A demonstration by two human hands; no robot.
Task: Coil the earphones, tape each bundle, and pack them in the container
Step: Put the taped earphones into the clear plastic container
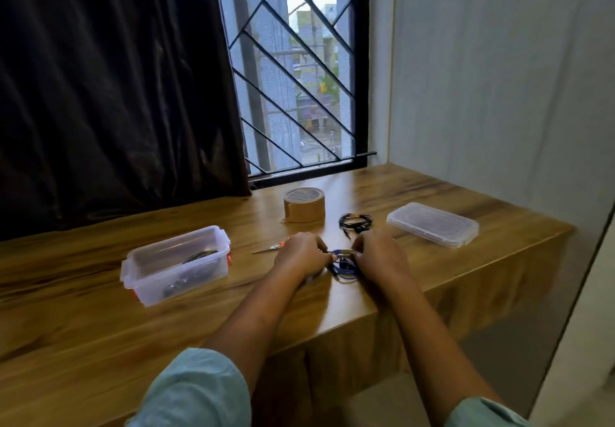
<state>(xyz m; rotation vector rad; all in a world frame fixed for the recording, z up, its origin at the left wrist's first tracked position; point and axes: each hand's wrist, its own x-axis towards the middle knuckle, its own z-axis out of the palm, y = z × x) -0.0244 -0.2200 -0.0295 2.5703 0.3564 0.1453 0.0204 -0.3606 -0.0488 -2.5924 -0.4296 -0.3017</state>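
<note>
While pinching the blue earphone bundle from either side, rest low on the table, just on the near side of the tape roll.

Left hand: knuckles up, fingers curled inward, tips closed on the left edge of the coil. Right hand: same posture mirrored, fingers bent and tips closed on the right edge. Between the two sets of fingertips, a short brownish strip across the top of the coil; cannot tell how far round it goes. Loops of blue cord hanging below both hands onto the wood.

Right of the tape roll and slightly nearer: black earphone bundle, lying coiled, apart from both hands. Further right of the tape roll: clear lid, flat on the wood. Nearer than the tape roll and a little left: scissors, partly hidden behind the left hand. Well left of the tape roll and nearer: clear container, open, with dark coiled cords inside. Behind the tape roll: barred window and dark curtain.
</note>
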